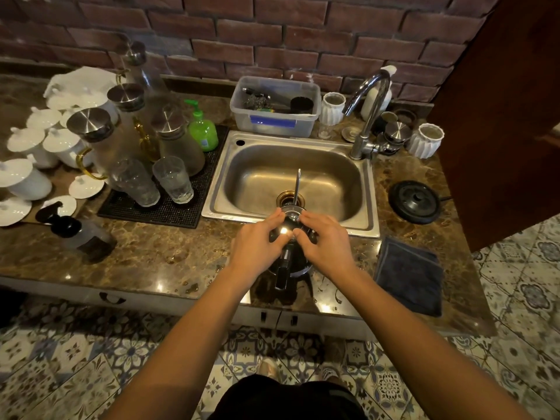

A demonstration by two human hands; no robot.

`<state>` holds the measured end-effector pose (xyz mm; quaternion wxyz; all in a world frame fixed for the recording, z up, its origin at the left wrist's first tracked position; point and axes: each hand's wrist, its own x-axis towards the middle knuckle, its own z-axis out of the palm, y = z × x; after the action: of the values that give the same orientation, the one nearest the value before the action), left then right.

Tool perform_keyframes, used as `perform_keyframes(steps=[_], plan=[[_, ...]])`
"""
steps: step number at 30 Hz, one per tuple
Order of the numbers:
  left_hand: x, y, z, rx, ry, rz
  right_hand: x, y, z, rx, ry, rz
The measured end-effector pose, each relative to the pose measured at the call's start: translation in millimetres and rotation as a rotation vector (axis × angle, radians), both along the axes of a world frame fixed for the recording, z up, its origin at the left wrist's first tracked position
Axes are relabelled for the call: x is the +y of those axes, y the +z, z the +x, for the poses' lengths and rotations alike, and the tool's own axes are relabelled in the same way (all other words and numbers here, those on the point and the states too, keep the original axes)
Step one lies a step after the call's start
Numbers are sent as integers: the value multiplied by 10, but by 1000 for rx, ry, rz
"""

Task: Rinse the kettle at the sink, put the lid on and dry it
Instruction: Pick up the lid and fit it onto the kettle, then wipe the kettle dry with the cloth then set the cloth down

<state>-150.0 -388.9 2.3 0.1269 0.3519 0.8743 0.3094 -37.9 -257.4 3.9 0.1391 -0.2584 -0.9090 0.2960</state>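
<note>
A dark metal kettle (285,268) stands on the marble counter just in front of the sink (368,207). Its black handle points toward me, and its thin gooseneck spout (298,186) reaches out over the basin. The shiny lid (288,231) sits on top of the kettle. My left hand (257,241) holds the lid's left side between thumb and fingers. From the right, my right hand (324,241) holds the other side the same way. Both hands hide most of the lid and the kettle's top.
A folded dark cloth (409,274) lies on the counter to the right of the kettle. Farther right sits the black kettle base (415,202). The tap (371,107) stands at the sink's back right. Glasses, carafes and a green soap bottle (202,130) crowd the mat on the left.
</note>
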Motion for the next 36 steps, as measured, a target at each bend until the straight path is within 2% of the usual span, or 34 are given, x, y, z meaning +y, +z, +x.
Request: perform_keyframes(steps=[8,11,15,18,20,26,31,36], plan=[[117,230,-92,59,32,-194,-36,67,8,4,-27,-27],[173,304,-5,157,20,-218,6,97,38,3,-16,-79],[259,334,265,309,-64,-17,68,78,298,56,-1,-136],[384,277,549,289,-127,147,184,-63,645,34,-23,-136],[486,201,741,267,-180,184,315,-175,899,-17,-44,-142],[928,-152,1341,152,-308,75,821,-458,1749,-136,-129,-151],[1367,-454,1863,77,-404,-115,1245,-659,2358,-233,-170,-135],[1701,-710,2259,84,-441,-210,1599,-782,2727,-284,-139,-128]])
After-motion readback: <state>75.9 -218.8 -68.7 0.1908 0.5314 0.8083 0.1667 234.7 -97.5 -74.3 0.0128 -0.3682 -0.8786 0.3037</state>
